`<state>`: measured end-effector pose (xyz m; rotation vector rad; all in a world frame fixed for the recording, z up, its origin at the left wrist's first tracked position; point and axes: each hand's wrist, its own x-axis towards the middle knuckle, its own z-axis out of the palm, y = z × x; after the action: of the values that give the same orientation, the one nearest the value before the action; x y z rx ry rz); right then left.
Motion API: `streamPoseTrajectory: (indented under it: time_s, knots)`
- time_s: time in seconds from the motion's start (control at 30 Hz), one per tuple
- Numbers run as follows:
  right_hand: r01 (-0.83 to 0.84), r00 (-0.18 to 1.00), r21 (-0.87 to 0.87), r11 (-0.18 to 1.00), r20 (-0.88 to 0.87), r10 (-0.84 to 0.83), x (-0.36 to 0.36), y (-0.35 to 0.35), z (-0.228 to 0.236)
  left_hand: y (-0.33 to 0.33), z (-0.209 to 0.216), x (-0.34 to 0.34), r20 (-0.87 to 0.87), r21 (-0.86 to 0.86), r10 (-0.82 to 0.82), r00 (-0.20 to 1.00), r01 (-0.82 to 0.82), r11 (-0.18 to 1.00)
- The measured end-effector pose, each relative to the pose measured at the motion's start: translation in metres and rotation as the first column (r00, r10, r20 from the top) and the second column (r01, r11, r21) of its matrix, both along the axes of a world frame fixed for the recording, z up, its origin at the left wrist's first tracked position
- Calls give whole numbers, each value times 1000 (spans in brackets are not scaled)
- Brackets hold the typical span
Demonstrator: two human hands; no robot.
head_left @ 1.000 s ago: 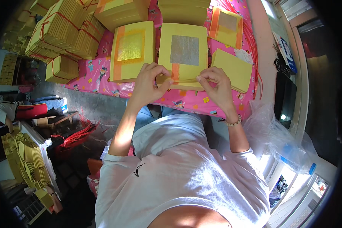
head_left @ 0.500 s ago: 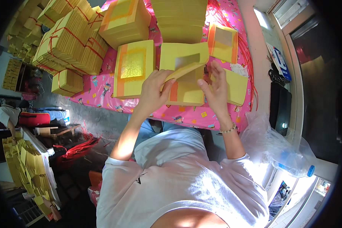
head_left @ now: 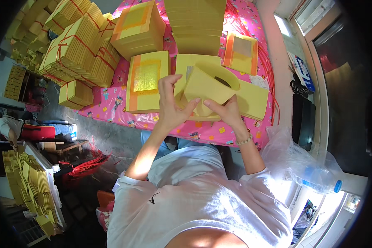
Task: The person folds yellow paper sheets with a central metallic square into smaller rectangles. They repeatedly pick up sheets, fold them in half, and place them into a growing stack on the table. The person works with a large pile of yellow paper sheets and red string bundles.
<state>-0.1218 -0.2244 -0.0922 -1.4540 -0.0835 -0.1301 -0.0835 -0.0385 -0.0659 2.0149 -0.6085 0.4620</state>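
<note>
A sheet of yellow paper [head_left: 208,84] is curled over into a loop above a stack of yellow sheets on the table. My right hand [head_left: 229,112] grips its lower right edge, thumb on top and the other fingers mostly hidden beneath. My left hand [head_left: 171,103] is at the paper's left side with its fingers spread; the thumb touches the lower edge. Left of the hands stands a stack of yellow paper with a gold foil square [head_left: 146,78]. A plain yellow pile [head_left: 252,101] lies to the right, partly behind the curled sheet.
The table has a pink patterned cover [head_left: 109,99]. Bundles of yellow paper tied with red cord [head_left: 72,51] are heaped at far left. A tall yellow stack [head_left: 195,29] stands at the back. Red strands [head_left: 265,58] run along the right edge. Another person [head_left: 10,126] is at far left.
The sheet has gone from a tilted fold in my left hand to a broad curl facing me. My right hand has moved in and taken its edge; my left fingers have spread.
</note>
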Motion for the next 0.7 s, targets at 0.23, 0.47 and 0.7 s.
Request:
streamPoseTrajectory:
  time_s: [0.23, 0.47, 0.7]
  knots:
    - [41, 999, -73, 996, 11, -40, 1, 3, 12, -3, -12, 9, -373, -399, -499, 782, 351, 847]
    - [80, 992, -104, 991, 101, -70, 0, 7, 4, -20, -40, 6, -280, -579, -507, 815, 278, 766]
    - [168, 986, -89, 982, 19, -167, 9, 3, 14, -20, -12, 14, -373, -529, -558, 742, 324, 784]
